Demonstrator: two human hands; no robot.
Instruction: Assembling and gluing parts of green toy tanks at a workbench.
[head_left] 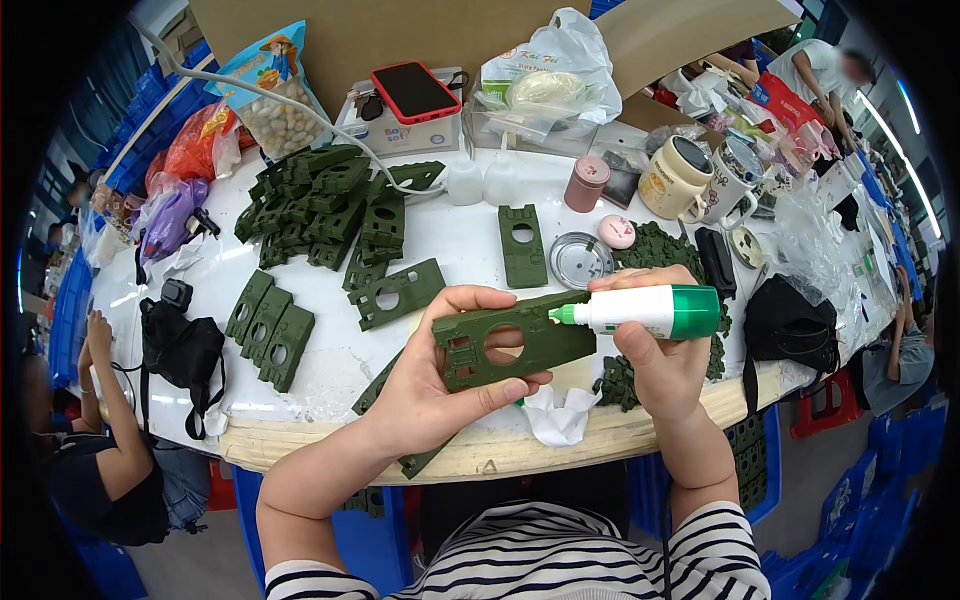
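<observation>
In my left hand (pixel 440 385) I grip a dark green plastic model hull plate (pixel 465 350) with a round hole, fingers behind it and thumb along its lower edge. My right hand (pixel 660 360) is closed around a white glue bottle (pixel 635 311) with a green base. Its light green nozzle points left and meets or nearly meets the plate's upper right part; I cannot tell if it touches. Similar green plates lie beyond: a single plate (pixel 521 262), another tilted plate (pixel 400 292), a short row (pixel 270 330) and a large pile (pixel 315 205).
Small green parts (pixel 655 245) are heaped at right, by a metal dish (pixel 581 262), a pink tin (pixel 587 184) and mugs (pixel 676 175). A crumpled tissue (pixel 560 416) lies near the table edge. Black bags (pixel 180 350) flank the work area. Other people sit at both sides.
</observation>
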